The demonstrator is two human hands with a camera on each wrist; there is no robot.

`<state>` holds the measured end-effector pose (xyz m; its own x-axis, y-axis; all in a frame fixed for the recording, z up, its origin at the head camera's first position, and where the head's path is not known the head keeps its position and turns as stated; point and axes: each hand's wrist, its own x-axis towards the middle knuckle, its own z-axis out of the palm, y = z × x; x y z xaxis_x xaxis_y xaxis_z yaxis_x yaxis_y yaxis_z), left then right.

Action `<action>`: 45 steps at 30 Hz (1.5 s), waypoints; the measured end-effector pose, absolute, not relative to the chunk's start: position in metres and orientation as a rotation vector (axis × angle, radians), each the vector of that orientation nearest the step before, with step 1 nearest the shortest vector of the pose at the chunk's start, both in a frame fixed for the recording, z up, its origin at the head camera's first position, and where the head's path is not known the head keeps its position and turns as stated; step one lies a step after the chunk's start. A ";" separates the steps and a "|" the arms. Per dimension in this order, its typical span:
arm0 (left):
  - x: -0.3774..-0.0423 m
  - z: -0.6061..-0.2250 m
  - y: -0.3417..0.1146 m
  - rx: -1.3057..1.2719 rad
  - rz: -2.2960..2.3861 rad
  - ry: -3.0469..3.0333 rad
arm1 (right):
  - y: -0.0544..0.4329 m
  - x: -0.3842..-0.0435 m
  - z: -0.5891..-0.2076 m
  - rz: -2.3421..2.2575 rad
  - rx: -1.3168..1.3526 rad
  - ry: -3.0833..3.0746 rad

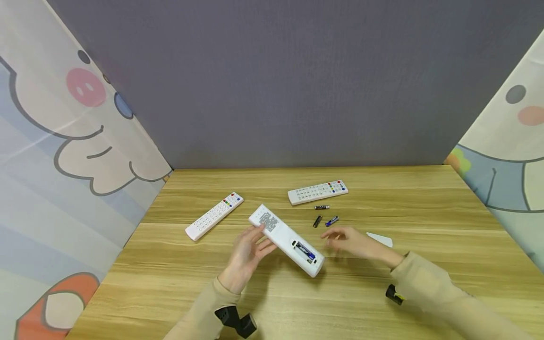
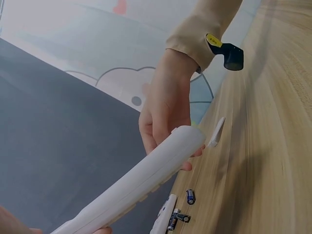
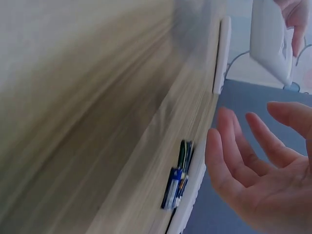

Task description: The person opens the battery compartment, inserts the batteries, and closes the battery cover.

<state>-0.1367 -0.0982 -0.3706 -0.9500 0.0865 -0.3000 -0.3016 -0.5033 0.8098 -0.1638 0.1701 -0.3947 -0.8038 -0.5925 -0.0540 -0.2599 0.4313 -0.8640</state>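
My left hand [image 1: 246, 255] grips a white remote control [image 1: 282, 236] above the table, its back turned up and tilted. The battery compartment is uncovered, and a dark blue battery [image 1: 305, 250] lies in it. To the right of the remote's lower end, my right hand [image 1: 350, 242] hovers with relaxed, bent fingers; in the right wrist view nothing is between those fingers [image 3: 234, 161]. Just beyond it on the table lie a blue battery [image 1: 332, 221] and two black batteries, one slanted [image 1: 317, 221] and one level [image 1: 321, 207]. A white battery cover [image 1: 379, 239] lies behind the right wrist.
Another white remote [image 1: 318, 192] lies buttons up behind the loose batteries. A third remote [image 1: 214, 216] rests at the left, also buttons up. The wooden table [image 1: 446, 226] meets a grey panel [image 1: 306, 85] at the back, with printed cartoon curtains [image 1: 38, 156] at both sides.
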 end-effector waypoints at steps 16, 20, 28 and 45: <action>-0.135 -0.372 -0.100 -0.338 2.513 1.435 | 0.181 -0.190 -0.396 -1.215 -0.734 2.501; -0.136 -0.373 -0.100 -0.331 2.506 1.443 | 0.183 -0.195 -0.397 -1.209 -0.692 2.531; -0.136 -0.373 -0.100 -0.331 2.503 1.451 | 0.186 -0.205 -0.400 -1.126 -0.676 2.671; -0.134 -0.372 -0.100 -0.333 2.500 1.450 | 0.189 -0.216 -0.409 -1.034 -0.638 2.755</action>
<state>-0.1344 -0.1002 -0.3722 -0.9472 0.0856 -0.3090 -0.3107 -0.4828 0.8187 -0.2159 0.1890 -0.4085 -0.9020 -0.4311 0.0253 -0.3413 0.6758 -0.6533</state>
